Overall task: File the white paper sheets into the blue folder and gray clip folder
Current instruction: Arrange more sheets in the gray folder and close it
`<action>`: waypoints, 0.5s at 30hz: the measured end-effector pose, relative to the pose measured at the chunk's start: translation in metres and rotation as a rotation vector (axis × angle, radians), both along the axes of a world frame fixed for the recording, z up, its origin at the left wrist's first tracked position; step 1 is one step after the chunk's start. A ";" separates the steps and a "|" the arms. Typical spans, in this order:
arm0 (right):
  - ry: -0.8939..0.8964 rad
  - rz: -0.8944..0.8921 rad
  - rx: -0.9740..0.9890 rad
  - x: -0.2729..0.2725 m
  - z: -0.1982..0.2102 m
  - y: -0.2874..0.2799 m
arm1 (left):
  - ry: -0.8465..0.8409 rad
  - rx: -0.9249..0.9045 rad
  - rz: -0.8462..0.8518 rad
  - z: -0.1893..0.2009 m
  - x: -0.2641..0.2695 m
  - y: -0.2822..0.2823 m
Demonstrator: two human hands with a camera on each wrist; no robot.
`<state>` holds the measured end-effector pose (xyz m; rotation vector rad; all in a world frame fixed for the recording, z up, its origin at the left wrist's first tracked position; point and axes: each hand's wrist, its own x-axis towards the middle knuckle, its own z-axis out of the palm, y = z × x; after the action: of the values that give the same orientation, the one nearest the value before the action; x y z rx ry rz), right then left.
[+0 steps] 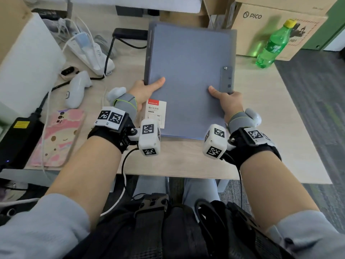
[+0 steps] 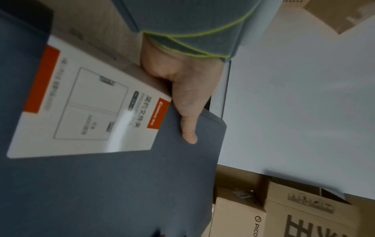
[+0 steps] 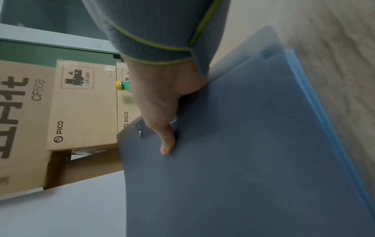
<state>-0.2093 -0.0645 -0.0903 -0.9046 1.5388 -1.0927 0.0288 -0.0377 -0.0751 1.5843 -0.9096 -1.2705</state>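
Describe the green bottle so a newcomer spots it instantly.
Start at the PICO cardboard box at the desk's far right. The green bottle stands tilted against its front. It is the only translucent green thing there, with a yellow cap.

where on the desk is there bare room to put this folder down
Bare desk lies right of the folder, below the green bottle, and along the near edge under both wrists. The left side is crowded: pink case, white controller, cables.

Both hands reach forward, forearms roughly parallel; left hand (image 1: 142,92) and right hand (image 1: 228,101) grip with thumbs on top.
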 end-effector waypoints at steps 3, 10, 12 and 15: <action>0.069 -0.007 0.080 0.002 -0.002 -0.011 | -0.009 0.074 -0.003 -0.004 0.000 -0.003; 0.197 0.006 0.224 0.006 -0.013 -0.018 | -0.167 0.221 -0.017 -0.014 0.006 -0.008; 0.271 0.029 0.240 0.004 -0.010 -0.021 | -0.226 0.244 -0.005 -0.012 0.005 -0.009; 0.383 0.081 0.274 0.001 -0.007 -0.028 | -0.402 0.291 -0.030 -0.011 0.005 -0.013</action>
<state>-0.2084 -0.0926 -0.0978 -1.0136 1.8913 -0.6515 0.0338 -0.0505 -0.0856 2.1135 -1.0289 -1.1635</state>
